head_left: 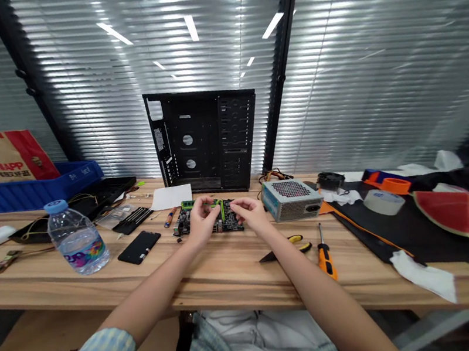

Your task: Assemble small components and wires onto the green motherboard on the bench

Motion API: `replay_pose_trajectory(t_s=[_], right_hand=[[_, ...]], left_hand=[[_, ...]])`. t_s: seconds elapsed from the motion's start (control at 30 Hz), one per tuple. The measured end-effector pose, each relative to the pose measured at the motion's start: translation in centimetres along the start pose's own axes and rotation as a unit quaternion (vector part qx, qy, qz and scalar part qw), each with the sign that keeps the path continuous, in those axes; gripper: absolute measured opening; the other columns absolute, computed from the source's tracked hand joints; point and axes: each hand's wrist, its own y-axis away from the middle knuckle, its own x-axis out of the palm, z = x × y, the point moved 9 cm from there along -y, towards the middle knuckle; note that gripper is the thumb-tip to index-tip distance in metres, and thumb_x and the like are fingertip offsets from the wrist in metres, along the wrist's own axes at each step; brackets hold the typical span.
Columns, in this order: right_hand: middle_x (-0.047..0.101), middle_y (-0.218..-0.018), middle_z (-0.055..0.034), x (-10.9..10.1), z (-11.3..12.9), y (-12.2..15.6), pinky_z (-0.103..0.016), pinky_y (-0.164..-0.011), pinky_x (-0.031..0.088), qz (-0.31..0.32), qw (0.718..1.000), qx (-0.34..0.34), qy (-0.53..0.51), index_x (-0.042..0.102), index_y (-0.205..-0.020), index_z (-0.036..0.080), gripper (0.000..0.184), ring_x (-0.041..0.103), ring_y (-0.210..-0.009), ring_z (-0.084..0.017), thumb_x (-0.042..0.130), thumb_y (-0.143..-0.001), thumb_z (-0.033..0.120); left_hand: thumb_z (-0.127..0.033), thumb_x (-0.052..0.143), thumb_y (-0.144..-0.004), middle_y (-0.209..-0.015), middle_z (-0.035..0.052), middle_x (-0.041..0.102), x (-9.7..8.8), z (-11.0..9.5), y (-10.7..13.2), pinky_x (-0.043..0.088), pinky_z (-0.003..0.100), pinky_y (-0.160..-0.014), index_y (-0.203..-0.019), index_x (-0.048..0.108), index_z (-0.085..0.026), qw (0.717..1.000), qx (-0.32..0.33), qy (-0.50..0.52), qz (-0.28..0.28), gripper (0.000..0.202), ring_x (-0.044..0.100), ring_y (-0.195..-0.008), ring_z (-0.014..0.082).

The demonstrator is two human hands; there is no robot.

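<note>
A dark motherboard [184, 226] lies flat on the wooden table [232, 271] in front of an upright black computer case [204, 138]. Both my hands rest over the board. My left hand [200, 219] pinches one end of a green memory stick [216, 204] with curled fingers. My right hand [250, 211] has its fingers closed on the stick's other end. The stick sits just above the board's middle.
A water bottle [75, 236] and a black phone [139, 247] lie left. A power supply [290, 199], orange screwdriver [326, 254], cutters [286, 248], tape roll [383, 201] and black mat [408, 231] lie right. A blue bin [27, 187] stands far left.
</note>
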Motion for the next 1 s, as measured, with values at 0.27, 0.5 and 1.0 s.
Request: replay_pose_trajectory(t_s=[0.27, 0.5, 1.0], right_hand=[[0.059, -0.061, -0.0007, 0.0, 0.2, 0.1, -0.019, -0.036, 0.040, 0.008, 1.000, -0.012, -0.008, 0.067, -0.078, 0.015, 0.035, 0.049, -0.048, -0.010, 0.074, -0.060, 0.044], [0.060, -0.063, -0.0004, -0.1, 0.2, 0.2, -0.019, -0.037, 0.040, 0.000, 1.000, -0.007, -0.003, 0.067, -0.079, 0.016, 0.034, 0.048, -0.047, -0.010, 0.073, -0.061, 0.044], [0.063, -0.067, -0.0018, -0.9, 0.4, 0.0, -0.021, -0.036, 0.039, -0.038, 0.999, -0.025, 0.002, 0.067, -0.081, 0.016, 0.035, 0.047, -0.045, -0.010, 0.073, -0.062, 0.045]], left_hand=[[-0.026, 0.056, -0.082, -0.107, 0.0084, 0.053, 2.5, -4.2, 2.3, 0.037, 0.038, -0.094, -0.101, 0.061, -0.020, 0.924, 0.247, -0.279, 0.084, 0.021, 0.048, -0.105, 0.0217], [-0.027, 0.051, -0.086, -0.105, 0.0084, 0.055, 2.2, -3.2, 1.7, 0.034, 0.038, -0.094, -0.091, 0.065, -0.020, 0.935, 0.210, -0.276, 0.078, 0.016, 0.048, -0.104, 0.0216], [-0.033, 0.050, -0.088, -0.097, 0.0045, 0.066, 2.5, -2.0, 1.6, 0.023, 0.036, -0.089, -0.098, 0.063, -0.023, 0.937, 0.135, -0.303, 0.105, 0.019, 0.054, -0.095, 0.0205]])
